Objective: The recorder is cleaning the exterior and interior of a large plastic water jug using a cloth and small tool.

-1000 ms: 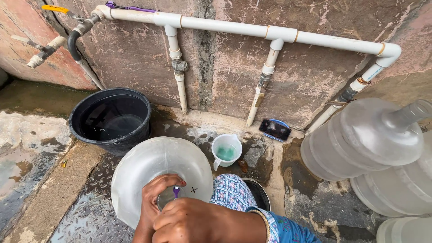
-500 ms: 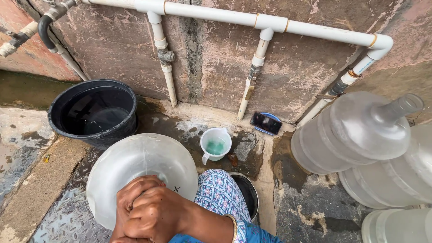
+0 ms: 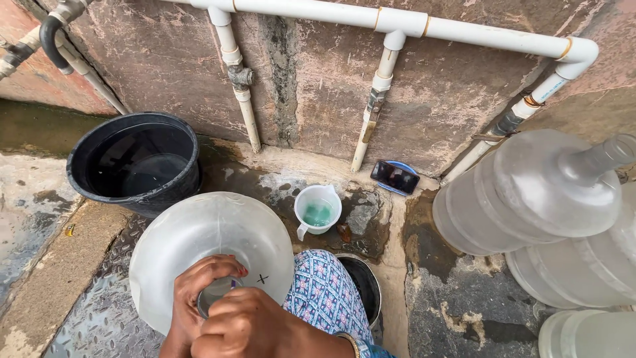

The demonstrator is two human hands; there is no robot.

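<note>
Shifted lower in view since a moment ago, both hands are seen at the neck of one upright water jug [image 3: 199, 245] on wet concrete. Three more jugs [image 3: 530, 192] are stacked right; one black bucket [image 3: 136, 162], one mug [image 3: 318, 211]. The left hand [image 3: 195, 298] is curled round the mouth; the right hand [image 3: 252, 328] is fisted above it.

Black bucket [image 3: 136, 162], white pipes [image 3: 397, 23]
</note>
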